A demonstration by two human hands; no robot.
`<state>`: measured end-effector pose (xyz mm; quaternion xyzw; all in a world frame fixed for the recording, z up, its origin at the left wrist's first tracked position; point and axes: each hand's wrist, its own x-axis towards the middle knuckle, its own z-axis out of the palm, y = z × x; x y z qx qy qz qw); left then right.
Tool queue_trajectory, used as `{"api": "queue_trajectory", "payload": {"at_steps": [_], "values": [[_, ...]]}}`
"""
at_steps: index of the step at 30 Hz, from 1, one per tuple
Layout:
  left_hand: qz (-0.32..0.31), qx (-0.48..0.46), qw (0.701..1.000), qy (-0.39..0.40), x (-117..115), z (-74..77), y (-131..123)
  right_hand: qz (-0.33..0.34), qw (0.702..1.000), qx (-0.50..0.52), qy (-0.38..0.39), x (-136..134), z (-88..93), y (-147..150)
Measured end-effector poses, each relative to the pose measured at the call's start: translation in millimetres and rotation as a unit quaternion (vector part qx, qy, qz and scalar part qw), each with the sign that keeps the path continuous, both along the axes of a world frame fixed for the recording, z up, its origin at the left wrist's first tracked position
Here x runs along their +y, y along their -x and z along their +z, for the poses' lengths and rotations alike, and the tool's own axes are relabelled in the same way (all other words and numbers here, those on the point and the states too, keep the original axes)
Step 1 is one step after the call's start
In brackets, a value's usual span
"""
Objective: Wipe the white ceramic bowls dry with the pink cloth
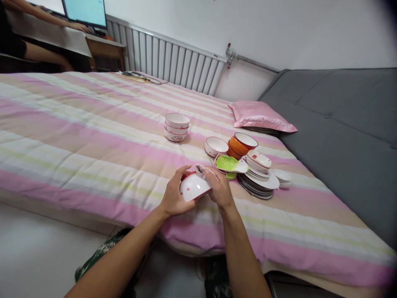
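Note:
My left hand (175,194) grips a white bowl (194,188) with a red rim and small red flowers, tilted on its side above the near edge of the bed. My right hand (221,189) is closed on a pale pink cloth (201,170), which it presses over the bowl's rim. Beyond them stands a stack of similar bowls (176,127). Just past my right hand are a single white bowl (216,146), orange bowls (240,145), a green leaf-shaped dish (228,163) and a stack of plates (257,188) with smaller white dishes on top.
The dishes stand on a striped bedspread (93,136). A pink pillow (262,116) lies against the grey headboard (341,124). Cables (139,77) lie at the bed's far edge, near a radiator (167,54). Another person's hand (80,27) rests on a desk by a monitor (87,12).

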<state>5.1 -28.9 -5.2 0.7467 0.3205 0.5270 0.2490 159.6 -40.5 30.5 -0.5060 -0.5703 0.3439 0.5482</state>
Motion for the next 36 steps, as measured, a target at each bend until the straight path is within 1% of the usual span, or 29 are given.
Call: {"api": "queue_trajectory", "payload": {"at_steps": [3, 5, 7, 9, 11, 14, 18, 20, 22, 24, 26, 30, 33, 36], "values": [[0.003, 0.009, 1.0, -0.002, 0, -0.4, 0, 0.023, 0.989, 0.136, 0.045, 7, -7.9, -3], [0.003, 0.012, 1.0, -0.007, 0, -0.9, 1, 0.031, 0.973, 0.217, 0.075, 11, -11.1, -3], [0.003, 0.013, 1.0, -0.013, 0, -1.3, 1, 0.031, 0.957, 0.268, 0.105, 12, -13.5, -4], [0.003, 0.013, 1.0, -0.013, 0, -1.4, 2, 0.038, 0.95, 0.279, 0.133, 13, -15.7, -6], [-0.001, 0.012, 1.0, -0.012, 0, -1.0, 2, 0.055, 0.951, 0.268, 0.146, 14, -18.2, -7], [-0.007, 0.008, 1.0, -0.008, 0, -0.1, 2, 0.071, 0.957, 0.249, 0.129, 13, -22.4, -8], [-0.014, 0.0, 1.0, -0.002, 1, 0.5, 4, 0.048, 0.966, 0.235, 0.092, 11, -24.7, -7], [-0.019, -0.005, 1.0, 0.003, 1, 0.4, 6, 0.034, 0.975, 0.207, 0.067, 9, -21.8, -6], [-0.023, -0.009, 1.0, 0.009, 1, -0.1, 6, 0.03, 0.987, 0.153, 0.031, 5, -15.7, -6], [-0.023, -0.011, 1.0, 0.017, 1, -0.9, 6, 0.039, 0.996, 0.077, -0.013, 0, -7.0, -4], [-0.022, -0.012, 0.999, 0.023, 2, -1.8, 6, 0.043, 0.997, -0.007, -0.059, -6, 2.9, -2], [-0.018, -0.014, 0.999, 0.026, 2, -3.0, 6, 0.048, 0.979, -0.157, -0.119, -20, 20.3, 4], [-0.01, -0.011, 1.0, 0.024, 2, -3.8, 5, 0.054, 0.963, -0.23, -0.126, -30, 29.3, 11], [-0.008, -0.013, 1.0, 0.023, 1, -4.5, 5, 0.046, 0.952, -0.277, -0.12, -38, 34.8, 18]]}}
